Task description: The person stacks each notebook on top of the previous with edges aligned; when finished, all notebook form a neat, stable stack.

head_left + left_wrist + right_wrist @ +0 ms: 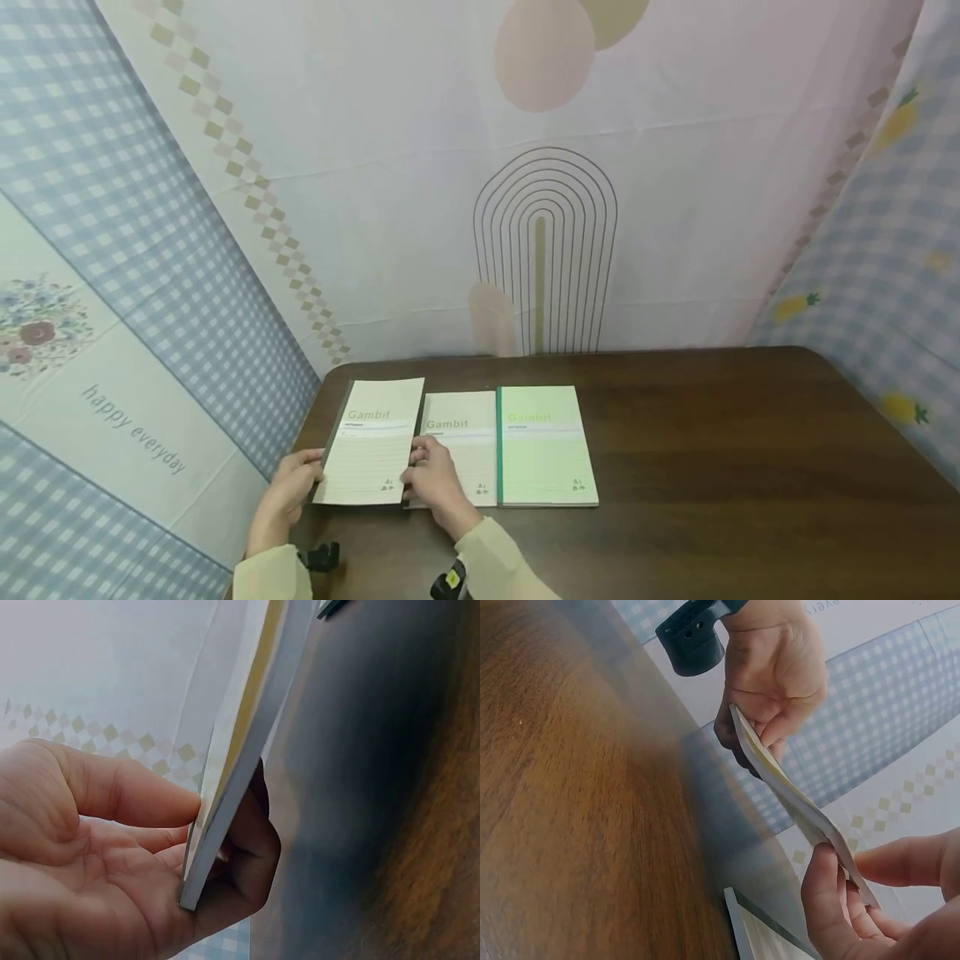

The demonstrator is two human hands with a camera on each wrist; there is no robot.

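Observation:
A cream notebook (375, 454) with a dark spine and "Gambit" printed on its cover is held by both hands, raised off the table. My left hand (287, 492) grips its left edge; the left wrist view shows the thumb on one face and curled fingers behind the other. At the right edge, my right hand (438, 483) pinches the notebook between thumb and fingers. Seen edge-on in the right wrist view, the notebook (784, 780) bends slightly between the hands. A second cream notebook (465, 458) lies just right, partly covered by the right hand and the held notebook.
A green notebook (547, 450) with a darker green spine lies beside the second cream one. The brown wooden table (720, 467) extends to the right. Patterned cloth (390, 208) hangs behind it, with blue checked cloth (202, 225) along the left.

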